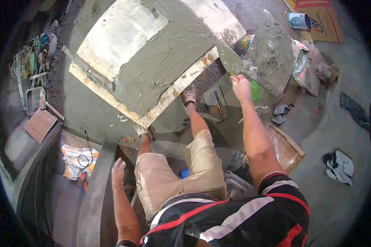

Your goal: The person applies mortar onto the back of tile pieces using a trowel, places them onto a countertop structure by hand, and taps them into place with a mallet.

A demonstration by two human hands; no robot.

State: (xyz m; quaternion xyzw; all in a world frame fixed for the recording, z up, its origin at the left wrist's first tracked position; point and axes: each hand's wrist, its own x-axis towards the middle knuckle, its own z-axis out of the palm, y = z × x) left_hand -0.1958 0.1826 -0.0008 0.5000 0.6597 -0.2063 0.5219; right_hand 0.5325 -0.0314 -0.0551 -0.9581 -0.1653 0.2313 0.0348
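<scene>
My right hand (242, 87) is closed round the handle of a trowel (230, 59), whose mortar-coated blade points away from me. The blade lies between a large pale panel (113, 37) and a square board (272, 51) carrying rough grey mortar. Wet mortar (169, 57) covers much of the panel's right and near parts, while its upper left shows bare white. A straight strip (88, 68) smeared with mortar lies along the panel's left side. My left hand (118, 171) hangs low on the left, holding nothing, its fingers loosely extended beside a concrete ledge (103, 181).
A flat float (215, 104) lies on the floor near my foot. Right of it are a wooden panel (286, 148), a cloth (339, 166), a paint can (297, 19) and a cardboard box (323, 20). White and orange bags (79, 160) stand at the lower left.
</scene>
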